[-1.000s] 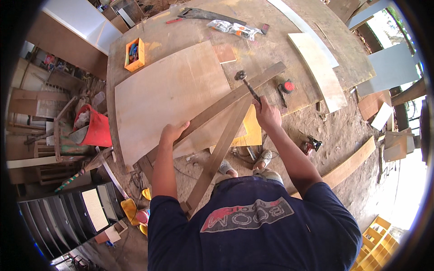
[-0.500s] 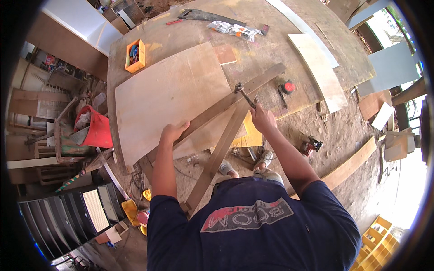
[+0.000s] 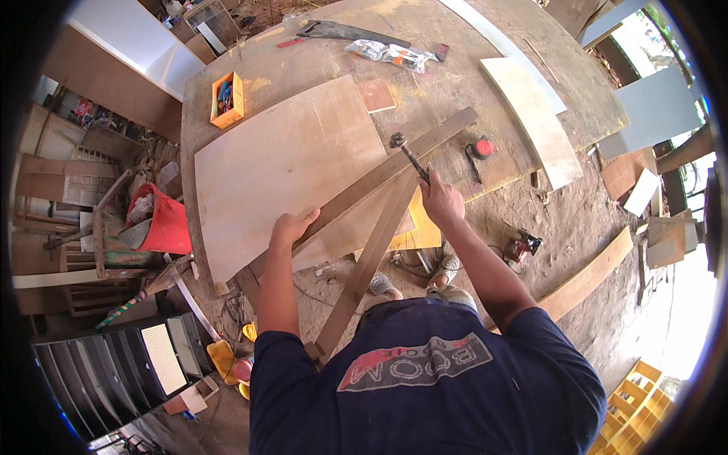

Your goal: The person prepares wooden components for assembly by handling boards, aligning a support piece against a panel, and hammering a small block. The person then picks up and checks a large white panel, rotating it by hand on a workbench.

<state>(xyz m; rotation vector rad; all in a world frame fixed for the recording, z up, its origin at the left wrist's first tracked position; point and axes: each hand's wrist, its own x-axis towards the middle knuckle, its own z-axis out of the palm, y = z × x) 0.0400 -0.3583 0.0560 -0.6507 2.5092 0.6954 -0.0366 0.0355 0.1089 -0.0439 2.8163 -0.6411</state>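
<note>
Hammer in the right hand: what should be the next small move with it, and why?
Perhaps bring the head of the hammer gently over and down onto the wooden strip. The right hand grips the hammer by its handle, the head shows just past the strip's far edge, and the left hand is set on the strip lower down, seemingly steadying it.

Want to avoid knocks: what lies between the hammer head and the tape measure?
The head view shows the upper wood strip, then tabletop, between the hammer head and tape measure.
</note>
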